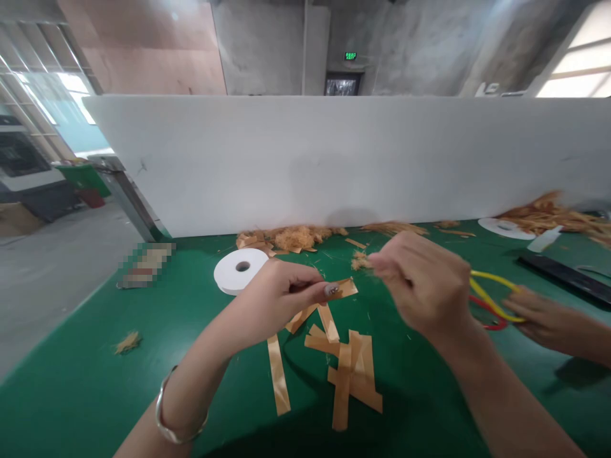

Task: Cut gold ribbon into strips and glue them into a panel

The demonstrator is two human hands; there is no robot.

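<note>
Ribbon strip pinched between both hands over the green table (71,388).

I see the white partition (334,159) walling off everything behind the table. My left hand (277,299) has its grip closed on one end of a tan ribbon strip (344,288), thumb and fingers pinching it above the table. My right hand (422,286) is blurred; its fingers are curled near the strip's far end, with frayed threads (360,259) at the fingertips, though I cannot tell whether it grips them. Cut ribbon pieces (351,372) lie crossed below. A white tape roll (241,270) sits left. Another person's hand (548,321), cut off at right, touches yellow-handled scissors (491,299), partly hidden.
</note>
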